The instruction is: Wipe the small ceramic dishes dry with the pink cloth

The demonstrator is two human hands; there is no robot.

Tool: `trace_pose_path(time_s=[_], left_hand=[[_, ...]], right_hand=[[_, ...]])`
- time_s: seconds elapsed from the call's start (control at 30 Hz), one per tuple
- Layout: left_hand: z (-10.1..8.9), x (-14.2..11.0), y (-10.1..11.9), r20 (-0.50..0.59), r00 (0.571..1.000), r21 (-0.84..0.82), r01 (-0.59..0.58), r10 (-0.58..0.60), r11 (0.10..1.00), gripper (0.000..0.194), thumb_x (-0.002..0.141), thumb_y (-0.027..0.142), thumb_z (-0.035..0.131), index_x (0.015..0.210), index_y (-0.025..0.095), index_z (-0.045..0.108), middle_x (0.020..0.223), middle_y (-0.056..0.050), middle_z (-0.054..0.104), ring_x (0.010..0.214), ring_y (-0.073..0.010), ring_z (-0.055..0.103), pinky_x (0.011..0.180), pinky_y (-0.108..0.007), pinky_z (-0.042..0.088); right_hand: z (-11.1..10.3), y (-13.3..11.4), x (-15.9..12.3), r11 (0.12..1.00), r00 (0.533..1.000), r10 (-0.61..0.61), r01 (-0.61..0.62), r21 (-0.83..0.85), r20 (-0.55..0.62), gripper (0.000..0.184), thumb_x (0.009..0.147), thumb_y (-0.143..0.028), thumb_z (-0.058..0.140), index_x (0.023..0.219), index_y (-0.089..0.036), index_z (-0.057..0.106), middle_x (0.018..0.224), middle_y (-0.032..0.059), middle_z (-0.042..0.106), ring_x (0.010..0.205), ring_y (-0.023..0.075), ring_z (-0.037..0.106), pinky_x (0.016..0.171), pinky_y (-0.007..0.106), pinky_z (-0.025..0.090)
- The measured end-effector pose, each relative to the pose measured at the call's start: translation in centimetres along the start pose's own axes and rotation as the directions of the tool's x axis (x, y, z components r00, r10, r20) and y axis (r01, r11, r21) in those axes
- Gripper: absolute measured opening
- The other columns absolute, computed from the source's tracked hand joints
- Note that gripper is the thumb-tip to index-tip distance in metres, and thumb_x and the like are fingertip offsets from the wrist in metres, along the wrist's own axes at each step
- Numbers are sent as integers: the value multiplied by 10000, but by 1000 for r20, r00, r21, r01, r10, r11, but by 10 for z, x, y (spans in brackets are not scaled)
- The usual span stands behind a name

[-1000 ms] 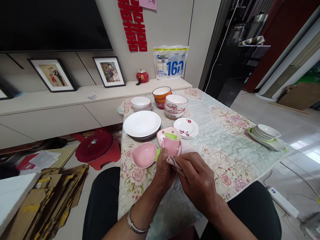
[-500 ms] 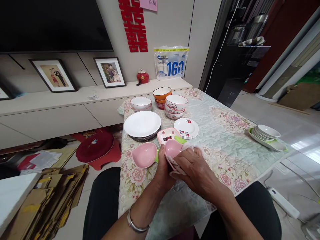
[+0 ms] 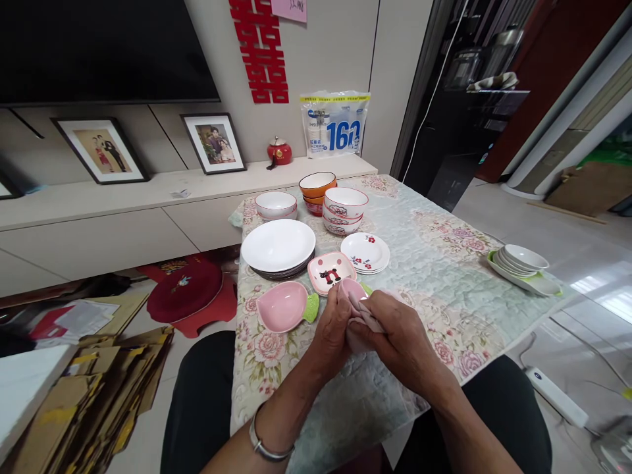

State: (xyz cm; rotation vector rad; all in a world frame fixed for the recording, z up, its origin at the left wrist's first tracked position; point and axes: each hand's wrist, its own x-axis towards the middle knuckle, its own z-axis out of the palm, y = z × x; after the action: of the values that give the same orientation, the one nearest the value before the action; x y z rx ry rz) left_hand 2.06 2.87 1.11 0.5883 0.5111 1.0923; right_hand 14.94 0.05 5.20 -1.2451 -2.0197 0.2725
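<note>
My left hand is wrapped round a small pink bowl with a green leaf-shaped handle, held over the near part of the table. My right hand grips a pale pink cloth pressed against that bowl. Much of the bowl is hidden behind the fingers and the cloth. A matching pink bowl with a green handle rests on the tablecloth to the left. Just beyond my hands lies a squarish dish with a black cat picture.
Behind are stacked white plates, flowered plates, white bowls, orange bowls and another bowl stack. Small bowls sit on a green-edged dish at the table's right edge. A red stool stands left.
The held pink bowl has turned and tilted in my hands, so less of its inside and handle shows. My right hand has shifted with the cloth along it.
</note>
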Motion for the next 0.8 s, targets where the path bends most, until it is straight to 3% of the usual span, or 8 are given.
trace_pose_path(time_s=[0.13,0.3,0.43,0.53,0.67,0.8], left_hand=[[0,-2,0,35,999,44,-35,34,998,405,871,529,645,1107,202,611,918,-14,655,833,-153,606,808,-273,475],[0,-3,1,47,995,-12,88,-88,996,651,813,714,569,1135,157,666,998,-95,725,956,-244,661,893,-350,500],[0,-1,3,32,984,-89,180,-178,980,695,824,737,523,1140,140,685,1019,-119,747,1001,-271,681,928,-371,507],[1,-1,4,38,975,-88,222,-220,971,694,803,747,543,1078,129,699,977,-127,751,985,-288,689,910,-387,517],[0,-2,3,41,989,10,145,-145,989,606,815,685,601,1072,142,680,944,-94,730,886,-235,678,824,-345,523],[-3,-2,3,16,1000,69,17,-19,997,330,824,436,728,995,164,653,844,-15,685,737,-145,620,695,-258,486]], right_hand=[[-2,-3,1,998,997,24,-28,52,78,128,963,-261,541,862,-200,491,853,34,586,744,180,509,659,295,353],[-4,-5,1,999,977,11,-3,-38,215,137,958,-312,578,944,-194,510,920,52,603,826,210,523,712,318,380],[-7,-3,0,993,958,9,25,-114,286,191,961,-363,581,904,-201,497,915,39,606,815,204,513,730,331,377],[-6,-1,0,992,962,24,11,-129,271,181,961,-330,577,867,-202,492,890,33,602,809,201,510,728,331,375],[-1,1,1,992,976,58,-32,-126,210,128,946,-253,580,862,-192,505,881,41,598,807,204,515,712,325,378],[4,2,3,994,969,30,-2,-113,245,94,943,-234,577,884,-184,524,897,45,599,811,198,518,717,322,390]])
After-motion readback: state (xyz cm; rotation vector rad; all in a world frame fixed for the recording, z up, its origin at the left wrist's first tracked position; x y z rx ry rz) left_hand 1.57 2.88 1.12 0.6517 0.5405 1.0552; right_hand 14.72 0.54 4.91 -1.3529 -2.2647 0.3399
